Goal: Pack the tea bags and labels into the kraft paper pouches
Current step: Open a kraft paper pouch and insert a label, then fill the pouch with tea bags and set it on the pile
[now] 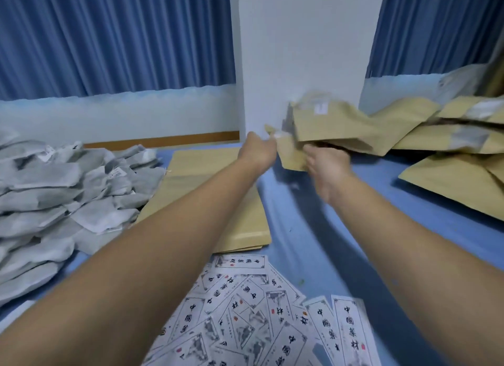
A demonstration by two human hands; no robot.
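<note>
- Left of frame: tea bags (54, 191) heaped beside flat pouches (207, 191).
- Bottom: scattered labels (245, 311).
- Centre: left hand (257, 150) and right hand (327, 164) grip one pouch (332, 125).
- Right: bulging pouches (450, 125) piled.

Both bare arms reach to mid-frame; left hand (257, 150) and right hand (326, 162) each pinch the kraft pouch (335, 125).
</note>
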